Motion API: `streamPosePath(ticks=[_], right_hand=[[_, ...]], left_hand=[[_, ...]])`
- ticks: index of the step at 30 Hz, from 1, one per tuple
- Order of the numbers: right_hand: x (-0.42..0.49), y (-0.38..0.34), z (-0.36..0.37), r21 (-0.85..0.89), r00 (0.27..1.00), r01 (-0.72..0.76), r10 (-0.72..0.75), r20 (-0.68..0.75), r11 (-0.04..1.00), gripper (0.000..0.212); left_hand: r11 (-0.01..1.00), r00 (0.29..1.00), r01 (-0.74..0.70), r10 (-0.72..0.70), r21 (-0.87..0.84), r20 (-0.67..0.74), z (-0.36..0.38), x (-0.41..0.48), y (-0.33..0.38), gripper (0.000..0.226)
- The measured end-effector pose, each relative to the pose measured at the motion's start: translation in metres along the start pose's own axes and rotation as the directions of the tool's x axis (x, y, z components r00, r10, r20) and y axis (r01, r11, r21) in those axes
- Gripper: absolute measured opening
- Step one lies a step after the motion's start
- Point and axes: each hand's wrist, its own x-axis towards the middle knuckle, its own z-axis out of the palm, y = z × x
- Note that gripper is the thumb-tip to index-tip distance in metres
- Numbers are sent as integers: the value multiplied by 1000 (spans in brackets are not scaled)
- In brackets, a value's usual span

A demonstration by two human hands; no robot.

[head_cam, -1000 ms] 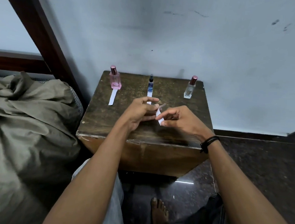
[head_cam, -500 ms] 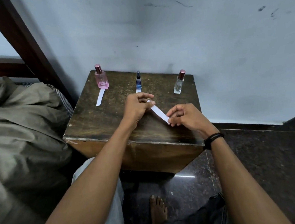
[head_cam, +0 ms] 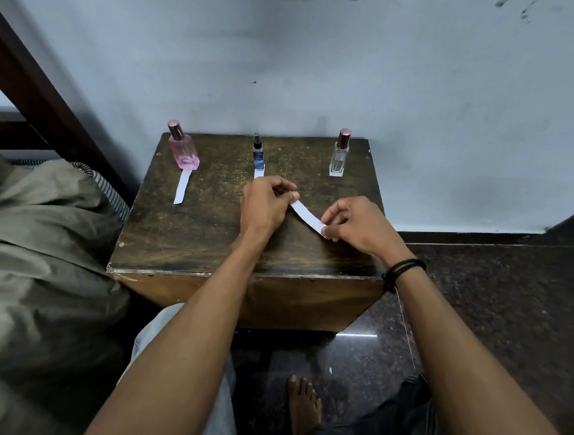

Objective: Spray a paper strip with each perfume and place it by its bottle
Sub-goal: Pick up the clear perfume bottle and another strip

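Olive bedding (head_cam: 29, 248): heaped at the far left, beside the surface.
Surface (head_cam: 187, 244): dark, worn wood; three bottles are stood in a row along its far edge.
Pink bottle (head_cam: 183, 151): stood upright at the far left corner. A white strip (head_cam: 182, 187) is laid flat just in front of it, so this pair is judged done.
Blue bottle (head_cam: 258, 153): stood upright in the middle. The end of a second strip (head_cam: 259, 173) is seen at its base, the rest being hidden behind the left hand.
Left hand (head_cam: 266, 205): the upper end of the paper strip is pinched between thumb and forefinger, with the other fingers curled.
Paper strip (head_cam: 308, 215): held above the surface, in front of the gap between the blue and clear bottles, and stretched on a slant from one hand to the other.
Handling: the paper is judged light, thin and limp, and easily creased. It is best held by one end, with the other end left free for the spray.
Right hand (head_cam: 357, 224): the lower end of the paper strip is pinched by the fingertips. A black band (head_cam: 403, 271) is worn at the wrist.
Clear bottle (head_cam: 339, 156): stood upright at the far right, with no strip beside it.
Change: a second ago the hands were close together and the paper strip was held short and steep. Now the hands are drawn apart and it is pulled out to its length.
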Motion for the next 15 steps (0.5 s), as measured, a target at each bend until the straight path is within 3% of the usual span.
streamPosePath(ticks=[6,15], right_hand=[[4,3,-5,-67,1000,-17,15,-18,998,11],[29,13,-8,121,946,-70,104,-308,990,13]], left_hand=[[997,998,-21,17,80,57,1,5,-1,9],[986,988,-98,80,132,134,-1,11,-4,19]])
